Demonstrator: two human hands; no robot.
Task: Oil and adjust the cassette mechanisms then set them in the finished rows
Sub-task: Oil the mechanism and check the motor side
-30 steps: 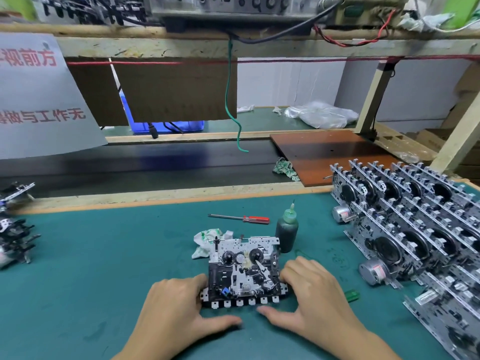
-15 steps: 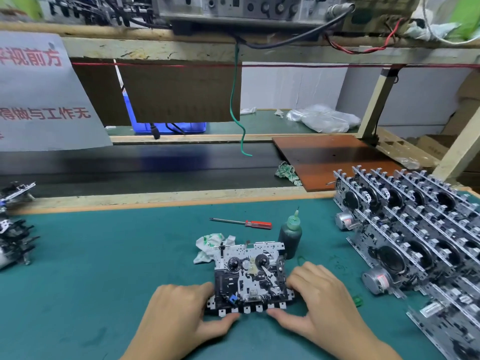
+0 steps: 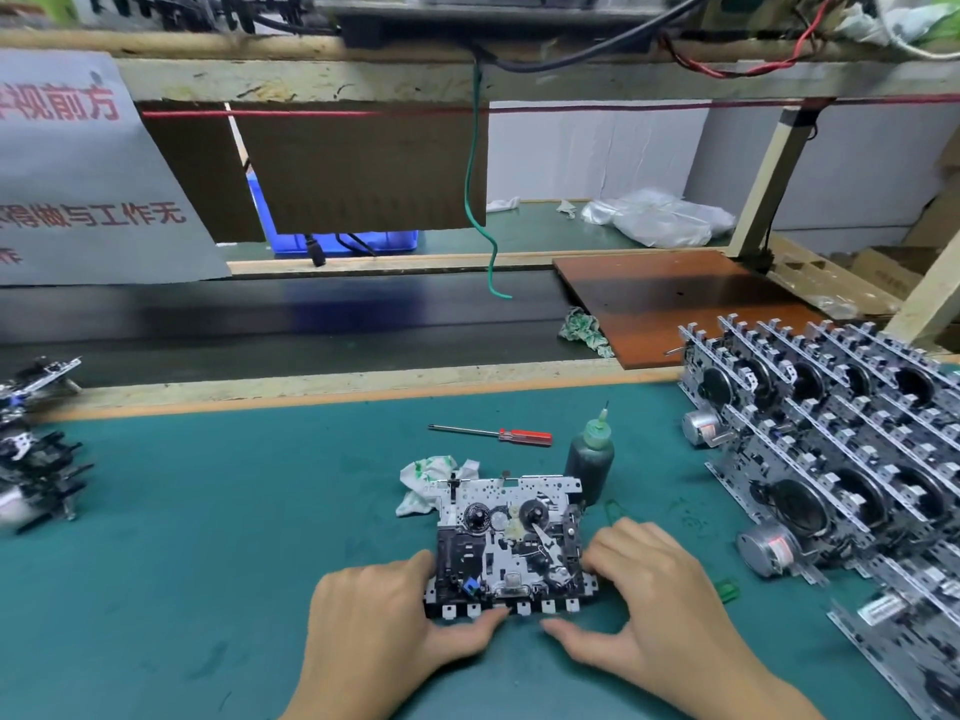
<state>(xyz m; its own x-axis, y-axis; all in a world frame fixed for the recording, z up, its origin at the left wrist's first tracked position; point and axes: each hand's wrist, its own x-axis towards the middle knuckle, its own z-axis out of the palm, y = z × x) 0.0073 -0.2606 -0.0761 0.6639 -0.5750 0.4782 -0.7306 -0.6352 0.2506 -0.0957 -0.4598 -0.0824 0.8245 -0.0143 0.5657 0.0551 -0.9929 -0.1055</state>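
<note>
A cassette mechanism (image 3: 511,543) lies flat on the green mat (image 3: 208,511), reels facing up and its row of tabs toward me. My left hand (image 3: 379,631) holds its left front corner, fingers along the side and thumb under the front edge. My right hand (image 3: 654,605) grips the right side in the same way, thumb at the front edge. A dark oil bottle (image 3: 589,459) with a green nozzle stands just behind the mechanism's right corner. Finished mechanisms (image 3: 831,444) stand on edge in rows at the right.
A red-handled screwdriver (image 3: 498,434) lies behind the bottle, and a crumpled rag (image 3: 428,478) touches the mechanism's back left. More mechanisms (image 3: 36,459) are piled at the left edge. A small green clip (image 3: 727,589) lies right of my right hand. A dark conveyor belt (image 3: 260,324) runs beyond the mat.
Both hands stay on the mechanism's front corners. The view has shifted slightly; the mechanism and tools have not visibly moved on the mat.
</note>
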